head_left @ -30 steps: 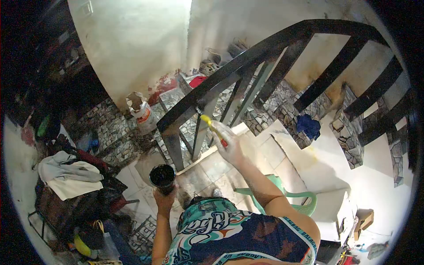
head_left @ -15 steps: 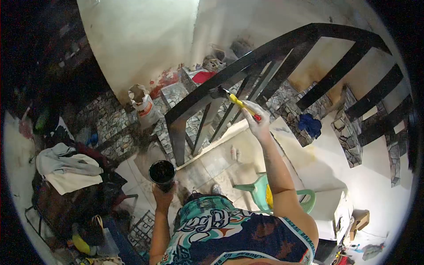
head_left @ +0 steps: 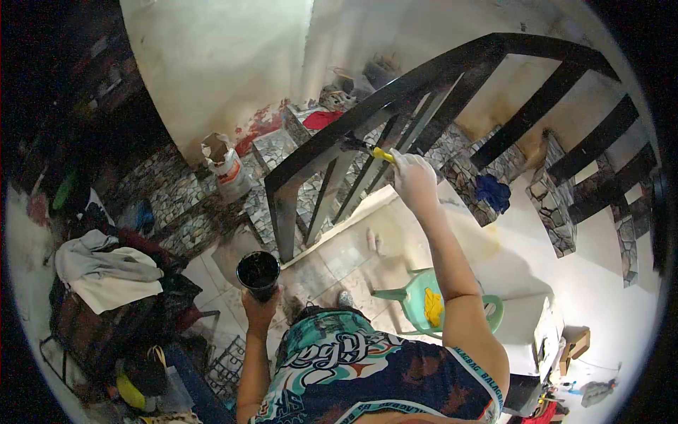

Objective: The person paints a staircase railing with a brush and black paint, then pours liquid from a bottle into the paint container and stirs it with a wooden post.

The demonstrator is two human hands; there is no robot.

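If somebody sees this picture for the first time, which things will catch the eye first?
First, the black stair railing sweeping across the upper middle, with the right hand pressing a yellow-handled brush against it. Below, near the centre, the left hand holds a can of black paint. A green plastic chair stands lower right.

Light: bright glare on rear wall [head_left: 212, 56] | Left side: dim, shadowed | Lens: strong fisheye, black vignetted corners | Focus: soft, slight blur

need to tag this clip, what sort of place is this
Likely a home stairwell being finished: a black stair railing over stone-tiled steps, the right hand brushing it, the left hand holding a paint can.
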